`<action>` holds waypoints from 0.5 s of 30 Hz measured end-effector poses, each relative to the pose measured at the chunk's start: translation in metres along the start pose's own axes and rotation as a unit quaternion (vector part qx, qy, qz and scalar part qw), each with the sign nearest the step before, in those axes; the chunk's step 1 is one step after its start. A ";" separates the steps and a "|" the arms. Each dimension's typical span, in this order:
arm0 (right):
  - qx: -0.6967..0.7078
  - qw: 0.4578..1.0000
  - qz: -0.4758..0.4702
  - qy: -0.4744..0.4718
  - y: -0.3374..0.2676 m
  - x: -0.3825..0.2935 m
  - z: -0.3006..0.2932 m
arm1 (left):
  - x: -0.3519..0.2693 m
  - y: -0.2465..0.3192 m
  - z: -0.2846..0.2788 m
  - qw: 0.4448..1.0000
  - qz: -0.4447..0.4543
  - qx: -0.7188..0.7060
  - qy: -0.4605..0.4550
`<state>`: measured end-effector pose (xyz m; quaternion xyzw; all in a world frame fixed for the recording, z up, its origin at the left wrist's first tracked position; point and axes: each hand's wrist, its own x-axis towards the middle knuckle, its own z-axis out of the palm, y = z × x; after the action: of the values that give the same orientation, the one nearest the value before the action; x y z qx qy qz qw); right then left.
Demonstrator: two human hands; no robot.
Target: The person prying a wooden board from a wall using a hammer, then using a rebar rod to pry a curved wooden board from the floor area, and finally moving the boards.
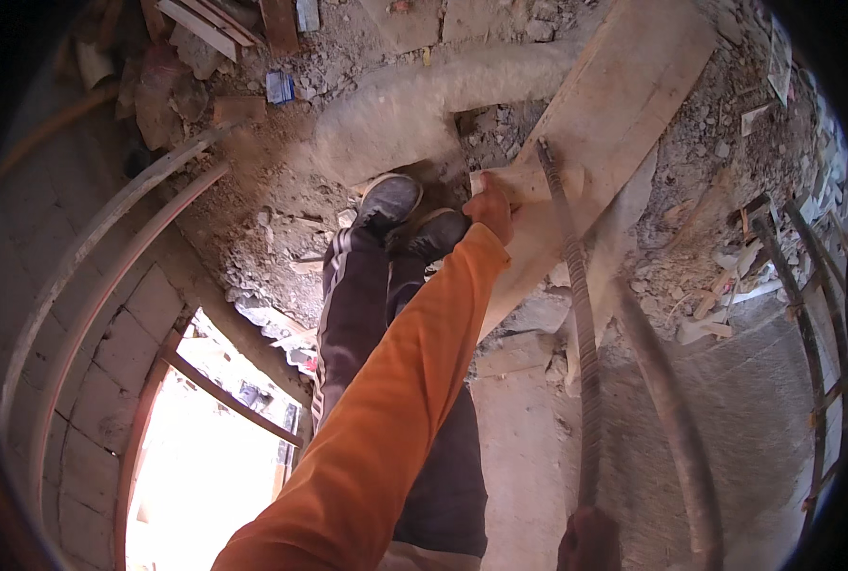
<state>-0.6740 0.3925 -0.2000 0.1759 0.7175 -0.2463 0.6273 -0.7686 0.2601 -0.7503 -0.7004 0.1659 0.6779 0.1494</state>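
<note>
My left hand, at the end of an orange sleeve, grips one end of a short wooden block. That block lies across a wide wooden board, which runs diagonally over the rubble. At the bottom edge, a dark, partly cut-off hand, apparently my right, is closed around the lower end of a ribbed steel bar. The bar's upper end passes in front of the block; whether it touches the wood I cannot tell. My shoes stand just left of the block.
A thick pole rises at right, near tied reinforcing bars. Two long poles lean along the block wall at left, beside a bright opening. Broken stones and wood scraps cover the uneven ground.
</note>
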 end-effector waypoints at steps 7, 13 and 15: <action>0.003 0.998 0.019 0.067 -0.024 -0.004 0.006 | -0.011 -0.013 0.024 0.999 -0.021 0.029 0.001; -0.030 0.999 -0.035 0.015 -0.011 0.000 0.018 | -0.010 -0.004 0.009 0.994 -0.018 0.033 -0.099; 0.262 0.946 0.192 0.008 -0.031 0.011 0.022 | -0.024 -0.002 0.016 0.993 -0.021 0.037 -0.112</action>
<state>-0.6754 0.3537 -0.2086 0.4704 0.5853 -0.2991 0.5888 -0.7824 0.2700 -0.7269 -0.6171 0.1580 0.7425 0.2069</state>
